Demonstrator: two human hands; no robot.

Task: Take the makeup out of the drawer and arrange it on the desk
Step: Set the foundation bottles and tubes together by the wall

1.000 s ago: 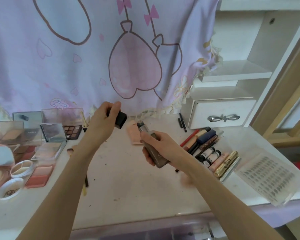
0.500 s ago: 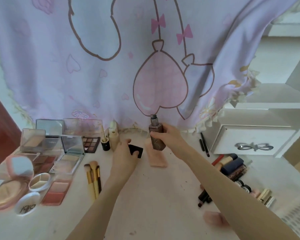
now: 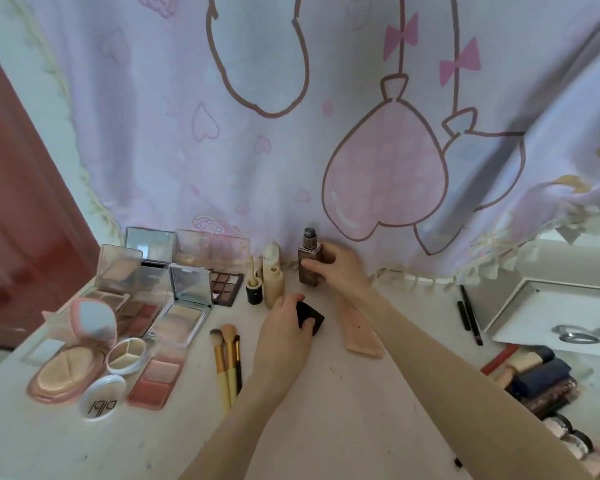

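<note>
My right hand (image 3: 340, 268) grips a brown foundation bottle (image 3: 309, 263) with a bare pump top, standing upright on the desk (image 3: 343, 410) near the back, by the curtain. My left hand (image 3: 284, 323) holds the bottle's black square cap (image 3: 309, 318) just above the desk, in front of the bottle. Two beige bottles (image 3: 272, 275) and a small black pot (image 3: 254, 291) stand just left of the brown bottle.
Open palettes (image 3: 187, 289), compacts (image 3: 66, 368) and a white jar (image 3: 101, 400) fill the left side. Brushes (image 3: 227, 358) lie by my left wrist. A pink case (image 3: 361, 334) lies under my right forearm. Tubes (image 3: 534, 379) and pencils (image 3: 468, 313) lie right, beside a white drawer unit (image 3: 568, 317).
My right hand carried the bottle from mid-desk to the back and stood it upright. My left hand came down with the cap. The camera turned left.
</note>
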